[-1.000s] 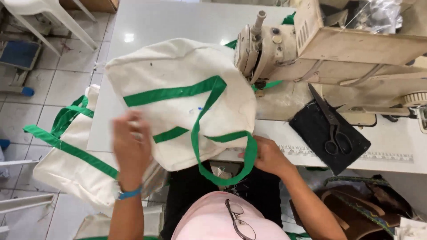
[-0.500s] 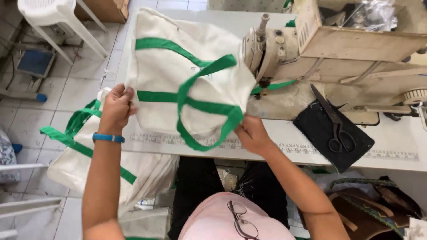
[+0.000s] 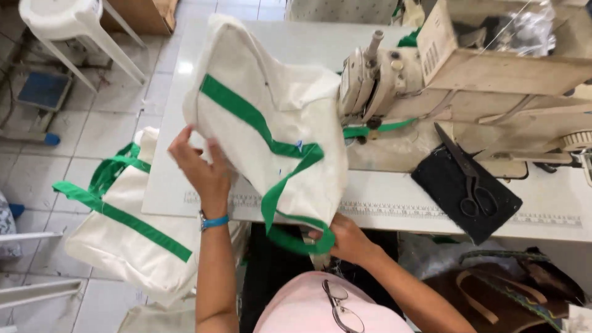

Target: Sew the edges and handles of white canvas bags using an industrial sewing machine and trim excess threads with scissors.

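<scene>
Tote bag (image 3: 277, 123) now lifted, upended.

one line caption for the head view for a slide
Both hands lift a cream tote bag with green straps beside a sewing machine.

Hidden and cropped parts at the sewing table

The right hand (image 3: 345, 239) has its fingertips tucked behind the cream canvas bag with green webbing straps (image 3: 277, 135); the beige sewing machine (image 3: 468, 80) runs off the right edge, and the brown leather bag (image 3: 493, 293) is cut off below.
</scene>
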